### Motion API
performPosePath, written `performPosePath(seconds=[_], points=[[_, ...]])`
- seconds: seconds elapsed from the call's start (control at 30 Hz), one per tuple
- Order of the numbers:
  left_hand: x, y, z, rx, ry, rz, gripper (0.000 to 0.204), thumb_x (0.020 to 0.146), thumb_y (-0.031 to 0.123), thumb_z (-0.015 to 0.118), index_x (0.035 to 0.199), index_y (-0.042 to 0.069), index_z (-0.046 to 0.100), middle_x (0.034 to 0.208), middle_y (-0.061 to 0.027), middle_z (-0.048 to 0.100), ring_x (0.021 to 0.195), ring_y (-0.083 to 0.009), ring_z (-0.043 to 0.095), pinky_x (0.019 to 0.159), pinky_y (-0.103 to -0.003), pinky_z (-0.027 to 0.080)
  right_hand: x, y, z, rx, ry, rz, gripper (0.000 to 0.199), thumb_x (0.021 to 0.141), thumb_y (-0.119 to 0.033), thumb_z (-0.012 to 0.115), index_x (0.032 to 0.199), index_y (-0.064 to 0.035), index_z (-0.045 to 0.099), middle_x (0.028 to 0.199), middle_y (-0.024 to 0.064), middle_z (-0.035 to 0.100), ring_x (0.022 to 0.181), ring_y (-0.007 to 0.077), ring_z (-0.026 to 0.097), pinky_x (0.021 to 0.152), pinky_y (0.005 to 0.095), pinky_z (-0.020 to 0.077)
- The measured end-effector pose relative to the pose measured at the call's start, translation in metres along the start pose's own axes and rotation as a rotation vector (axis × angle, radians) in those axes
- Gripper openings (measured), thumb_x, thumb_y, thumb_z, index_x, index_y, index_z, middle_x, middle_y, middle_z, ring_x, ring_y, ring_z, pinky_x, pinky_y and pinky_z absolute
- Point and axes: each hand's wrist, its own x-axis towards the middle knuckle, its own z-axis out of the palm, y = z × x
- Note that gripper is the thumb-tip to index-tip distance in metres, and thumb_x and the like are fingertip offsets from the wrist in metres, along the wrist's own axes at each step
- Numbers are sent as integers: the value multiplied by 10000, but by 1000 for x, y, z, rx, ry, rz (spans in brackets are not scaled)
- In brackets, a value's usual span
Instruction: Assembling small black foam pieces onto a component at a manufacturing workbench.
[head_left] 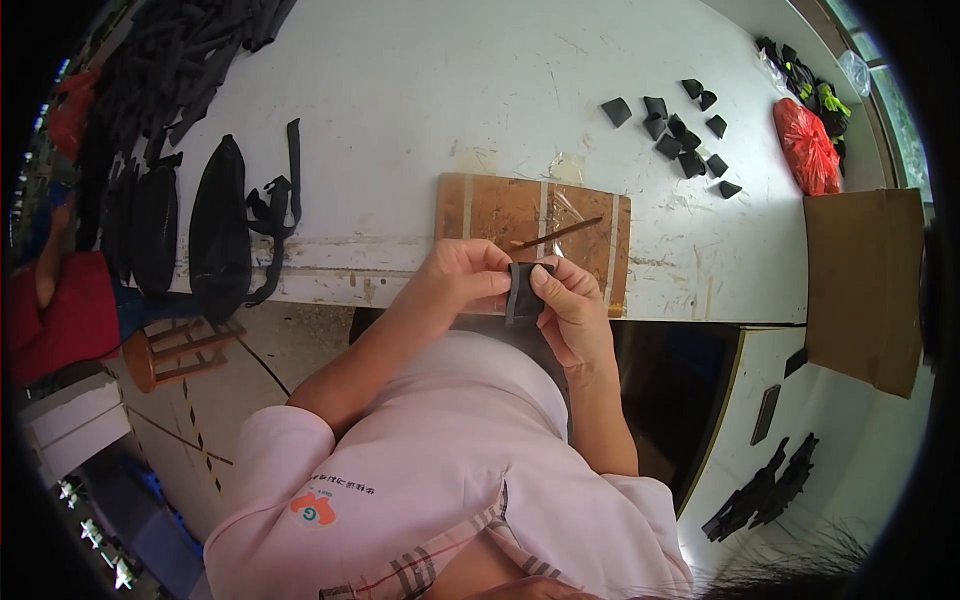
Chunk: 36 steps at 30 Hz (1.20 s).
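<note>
A small folded piece of black fabric with a grey edge along its left side is held up in front of me, over the table's near edge. My left hand pinches its upper left side between thumb and fingers. My right hand grips its right side, the thumb laid across its upper corner. Just beyond my hands lies a brown wooden board taped to the white table. A thin brown stick-like tool rests slantwise on the board.
Several small black folded pieces lie scattered at the far right. Black strips are heaped far left, above black pouches with straps. A red plastic bag and a cardboard box stand right. A wooden stool and another person are left.
</note>
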Motion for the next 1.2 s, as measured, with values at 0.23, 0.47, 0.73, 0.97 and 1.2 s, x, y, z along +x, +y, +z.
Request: performPosePath(seconds=[0.23, 0.47, 0.73, 0.97, 1.2], points=[[1, -10, 6, 474, 156, 238, 39, 768, 15, 601, 799, 3, 580, 670, -20, 593, 564, -49, 527, 531, -168, 431, -11, 4, 14, -1088, 284, -766, 186, 750, -129, 660, 857, -11, 565, 737, 76, 516, 578, 159, 511, 498, 254, 408], [5, -21, 27, 752, 409, 693, 62, 754, -52, 574, 793, -8, 555, 645, -1, 570, 478, -48, 486, 432, -175, 396, -4, 12, 17, -1268, 312, -858, 105, 713, -6, 616, 800, -18, 559, 720, 99, 501, 591, 224, 521, 496, 314, 414], [2, 1, 17, -406, -178, 3, 114, 725, -67, 547, 815, -1, 525, 768, -37, 533, 438, -7, 397, 372, -170, 303, -8, -8, 6, -178, 147, -224, 47, 801, -21, 555, 807, 8, 592, 652, -11, 502, 570, 73, 447, 484, 222, 374], [13, 3, 30, -169, 52, 276, 108, 768, -51, 482, 867, -19, 514, 746, -99, 573, 366, -27, 393, 306, -170, 264, -14, -35, 20, -62, -25, -75, 225, 865, -227, 533, 703, -73, 509, 625, -50, 422, 545, 19, 340, 452, 170, 268], [23, 40, 33, -819, -364, -6, 149, 842, 14, 432, 975, -3, 497, 745, -125, 561, 292, -35, 310, 278, -165, 210, 23, -75, 21, -269, -241, -203, 255, 863, -266, 541, 707, -65, 524, 581, -72, 388, 508, 13, 304, 435, 168, 233]])
